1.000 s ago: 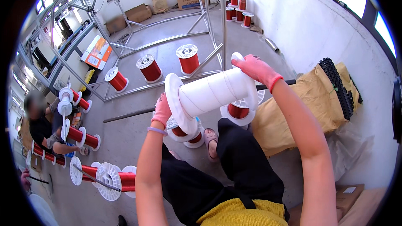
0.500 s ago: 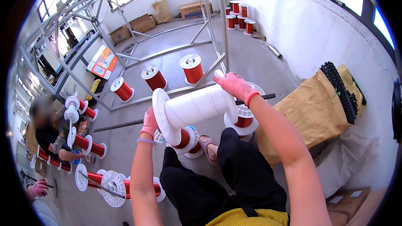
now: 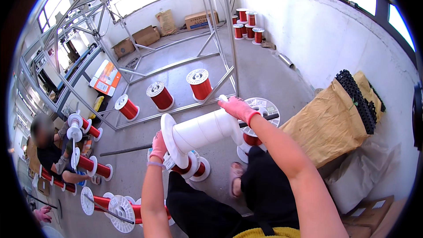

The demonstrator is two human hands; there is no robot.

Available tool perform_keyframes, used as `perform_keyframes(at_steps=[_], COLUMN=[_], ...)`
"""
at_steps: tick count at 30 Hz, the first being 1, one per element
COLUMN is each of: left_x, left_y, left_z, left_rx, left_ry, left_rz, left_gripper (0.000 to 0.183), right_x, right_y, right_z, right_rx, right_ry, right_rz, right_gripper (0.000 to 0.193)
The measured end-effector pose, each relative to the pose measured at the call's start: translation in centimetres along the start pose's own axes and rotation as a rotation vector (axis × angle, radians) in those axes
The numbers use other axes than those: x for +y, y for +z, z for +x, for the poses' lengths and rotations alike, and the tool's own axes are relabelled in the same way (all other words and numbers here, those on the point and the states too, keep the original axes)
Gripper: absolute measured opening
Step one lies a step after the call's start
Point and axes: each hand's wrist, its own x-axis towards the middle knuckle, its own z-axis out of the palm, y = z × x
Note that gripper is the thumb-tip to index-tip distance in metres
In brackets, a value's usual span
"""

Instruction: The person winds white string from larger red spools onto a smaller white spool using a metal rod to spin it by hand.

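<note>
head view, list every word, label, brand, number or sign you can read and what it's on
No text reads clearly.
Far cardboard box: dark print, too small.
Orange-and-white carton: print, too small.
White label on lower-right box: blurred.
Flange behind right hand: marks, too small.
Held white spool: no print shows.

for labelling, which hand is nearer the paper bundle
Right. The right hand is left of the bundle, at the right end of the held spool; the left hand is farther left.

The fisheye camera looks from the wearer's head, down and ahead across our room: forearms (image 3: 278, 146) enter from the lower edge, a white wire spool (image 3: 202, 131) sits close mid-frame, a metal framework (image 3: 174, 66) farther, upper left.
</note>
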Motion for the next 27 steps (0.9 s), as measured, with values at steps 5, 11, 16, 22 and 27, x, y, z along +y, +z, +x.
perform_keyframes(at_steps=[5,11,16,22,27], left_x=[3.3,2.1,5.3,-2.4,-3.9], left_y=[0.2,5.5,-5.4,-5.1,-1.6], left_z=[1.3,0.0,2.8,-6.2,-7.8], left_rx=[-0.079,-0.136,0.305,-0.047,-0.145], left_ry=[-0.065,-0.168,-0.201,-0.020,-0.046], left_rz=[-0.179,-0.059,-0.146,-0.135,-0.032], left_gripper=[0.027,0.027,0.034,0.047,0.031], right_x=[2.6,4.3,6.6,5.8,3.3], right_y=[0.9,2.3,2.9,2.4,2.3], right_z=[1.6,3.1,4.5,4.1,3.6], right_rx=[0.082,0.080,0.130,0.083,0.045], right_ry=[0.019,-0.002,-0.020,0.034,0.045], right_rz=[-0.033,-0.063,-0.143,-0.087,-0.141], right_gripper=[0.061,0.061,0.056,0.059,0.058])
